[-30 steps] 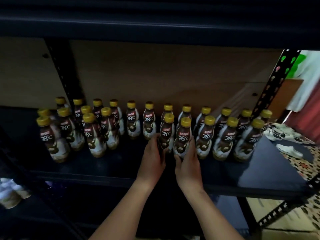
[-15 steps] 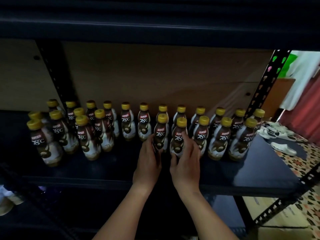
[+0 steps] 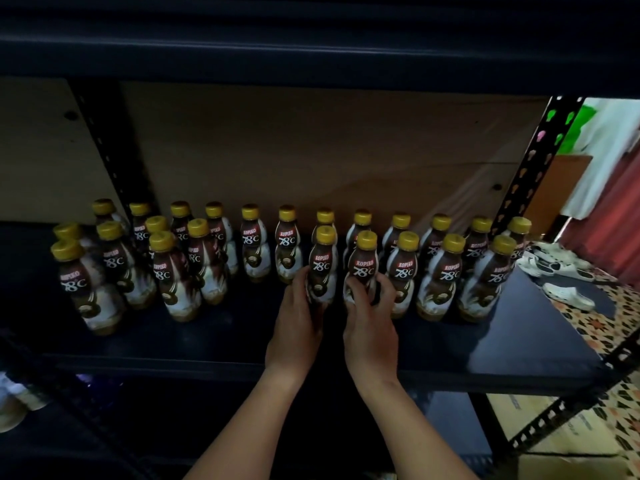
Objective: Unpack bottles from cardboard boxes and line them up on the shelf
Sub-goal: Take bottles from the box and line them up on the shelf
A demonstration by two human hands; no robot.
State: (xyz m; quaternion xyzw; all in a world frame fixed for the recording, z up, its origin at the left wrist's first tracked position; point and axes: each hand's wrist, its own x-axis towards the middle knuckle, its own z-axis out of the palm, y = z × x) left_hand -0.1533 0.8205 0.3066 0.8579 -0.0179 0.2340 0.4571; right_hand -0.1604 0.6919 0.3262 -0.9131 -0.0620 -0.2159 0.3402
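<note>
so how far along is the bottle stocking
Well under way. A back row of bottles runs across the shelf, with a front row on the right and a cluster at the left. In hand: the left hand grips one front bottle and the right hand grips the next bottle, both standing on the shelf. Left: the front-row gap in the middle.

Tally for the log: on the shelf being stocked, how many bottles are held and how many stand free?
Held bottles: 2, one in the left hand, one in the right hand
Free bottles: 21
Total: 23
</note>
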